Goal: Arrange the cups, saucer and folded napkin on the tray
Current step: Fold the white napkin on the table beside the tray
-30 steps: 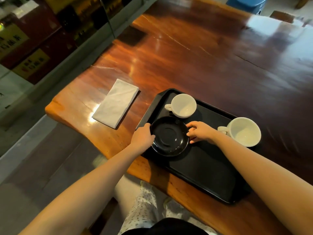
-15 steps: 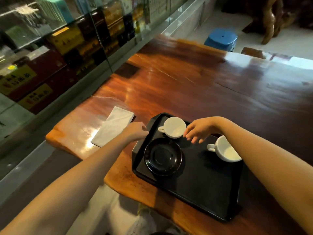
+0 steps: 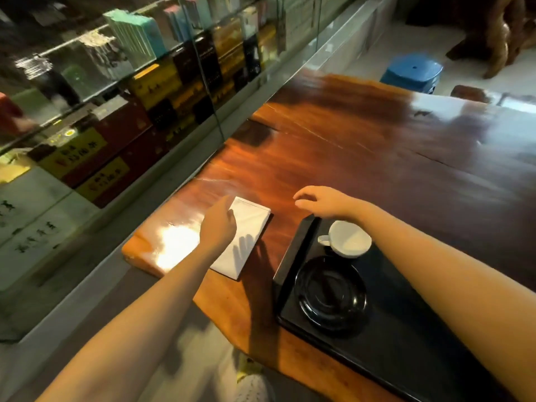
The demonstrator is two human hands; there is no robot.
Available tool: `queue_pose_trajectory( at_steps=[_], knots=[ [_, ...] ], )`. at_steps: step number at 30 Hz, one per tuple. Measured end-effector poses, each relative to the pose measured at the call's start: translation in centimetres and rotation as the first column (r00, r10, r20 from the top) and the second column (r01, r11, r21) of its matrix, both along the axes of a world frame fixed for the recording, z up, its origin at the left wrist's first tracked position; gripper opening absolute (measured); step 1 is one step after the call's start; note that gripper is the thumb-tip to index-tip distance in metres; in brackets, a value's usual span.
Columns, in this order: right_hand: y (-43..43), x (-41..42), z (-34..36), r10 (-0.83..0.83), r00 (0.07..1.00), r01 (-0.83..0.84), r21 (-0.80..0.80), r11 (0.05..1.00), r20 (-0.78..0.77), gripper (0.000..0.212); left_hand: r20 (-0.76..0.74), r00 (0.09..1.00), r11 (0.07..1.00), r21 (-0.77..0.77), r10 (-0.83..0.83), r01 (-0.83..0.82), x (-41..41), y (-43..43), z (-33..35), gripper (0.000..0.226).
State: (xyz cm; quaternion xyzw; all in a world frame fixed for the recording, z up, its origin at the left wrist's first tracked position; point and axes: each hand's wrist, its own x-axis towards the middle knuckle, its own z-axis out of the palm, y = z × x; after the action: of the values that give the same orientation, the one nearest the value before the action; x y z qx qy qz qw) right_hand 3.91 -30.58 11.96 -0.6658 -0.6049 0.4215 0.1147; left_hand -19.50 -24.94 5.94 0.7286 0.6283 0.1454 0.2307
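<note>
A white folded napkin [image 3: 248, 236] lies on the wooden table left of the black tray [image 3: 293, 250]. My left hand [image 3: 219, 226] hovers over the napkin's left part, fingers curled down at its far edge; whether it touches is unclear. My right hand [image 3: 322, 201] hangs open above the table, just beyond the tray's far left corner, holding nothing. On the tray, a white cup [image 3: 349, 239] stands at the far left corner with a black saucer [image 3: 330, 294] right in front of it. My right forearm hides the second cup.
The polished wooden table [image 3: 377, 158] stretches far and right. A glass display case [image 3: 145, 82] full of boxes runs along the left. A blue stool [image 3: 412, 72] stands beyond the table's far end. My knee and shoe show below the table's near edge.
Both hands left the saucer on the tray and moved left. The left hand now reaches the napkin; the right hand has crossed past the tray's far left corner. The view shifted left.
</note>
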Motion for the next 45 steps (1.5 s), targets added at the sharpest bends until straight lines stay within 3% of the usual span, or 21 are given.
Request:
queue_pose_trajectory(
  at_steps=[3, 7, 9, 11, 15, 20, 22, 25, 32, 34, 38, 42, 45],
  knots=[
    [2.3, -4.2, -3.4, -0.020, 0.995, 0.010, 0.104, 0.995, 0.093, 0.039, 0.012, 0.999, 0.998, 0.035, -0.048, 0.048, -2.7, 0.7, -3.4, 0.042],
    [5.0, -10.4, -8.8, -0.005, 0.991, -0.020, 0.185, 0.983, 0.133, 0.041, -0.229, 0.938, 0.966, -0.089, -0.259, 0.245, -6.1, 0.1, -8.3, 0.051],
    [5.6, -13.1, -11.3, 0.062, 0.968, -0.116, 0.212, 0.970, 0.244, 0.045, -0.282, 0.910, 0.952, -0.094, -0.305, 0.290, -7.4, -0.6, -10.2, 0.055],
    [6.0, -15.4, -13.4, 0.169, 0.901, -0.277, 0.232, 0.932, 0.400, 0.049, -0.339, 0.886, 0.949, -0.093, -0.316, 0.302, -8.5, -0.8, -11.6, 0.058],
    [6.3, -17.5, -16.8, 0.319, 0.702, -0.498, 0.118, 0.859, 0.637, 0.054, -0.401, 0.870, 0.956, -0.054, -0.286, 0.289, -8.7, -0.7, -12.9, 0.059],
    [7.6, -14.5, -18.7, 0.221, 0.743, -0.390, 0.140, 0.910, 0.632, 0.058, -0.393, 0.875, 0.958, -0.057, -0.281, 0.282, -8.6, -0.9, -13.2, 0.060],
    [8.3, -12.6, -18.7, 0.196, 0.716, -0.379, 0.137, 0.915, 0.670, 0.056, -0.395, 0.875, 0.959, -0.070, -0.280, 0.276, -8.6, -0.8, -13.3, 0.061],
    [8.5, -11.9, -18.7, 0.219, 0.666, -0.409, 0.104, 0.906, 0.714, 0.057, -0.402, 0.872, 0.960, -0.074, -0.277, 0.271, -8.4, -0.8, -13.4, 0.062],
    [8.9, -11.5, -18.3, 0.263, 0.719, -0.421, 0.101, 0.901, 0.643, 0.061, -0.423, 0.843, 0.937, -0.051, -0.333, 0.345, -8.8, -0.7, -12.6, 0.061],
    [8.8, -11.8, -17.6, 0.291, 0.724, -0.430, 0.080, 0.899, 0.626, 0.061, -0.417, 0.785, 0.877, -0.066, -0.458, 0.476, -9.9, -0.5, -12.3, 0.064],
    [5.8, -14.1, -15.3, 0.177, 0.782, -0.324, 0.148, 0.934, 0.597, 0.065, -0.366, 0.566, 0.650, -0.164, -0.739, 0.742, -11.9, 1.4, -10.6, 0.079],
    [1.6, -16.4, -15.9, 0.196, 0.849, -0.257, 0.060, 0.965, 0.491, 0.072, -0.365, 0.433, 0.548, -0.323, -0.824, 0.772, -12.5, 3.6, -8.7, 0.083],
    [1.2, -15.6, -16.7, 0.197, 0.845, -0.248, 0.038, 0.968, 0.498, 0.074, -0.388, 0.394, 0.527, -0.344, -0.833, 0.777, -12.2, 3.8, -7.7, 0.078]
  ],
)
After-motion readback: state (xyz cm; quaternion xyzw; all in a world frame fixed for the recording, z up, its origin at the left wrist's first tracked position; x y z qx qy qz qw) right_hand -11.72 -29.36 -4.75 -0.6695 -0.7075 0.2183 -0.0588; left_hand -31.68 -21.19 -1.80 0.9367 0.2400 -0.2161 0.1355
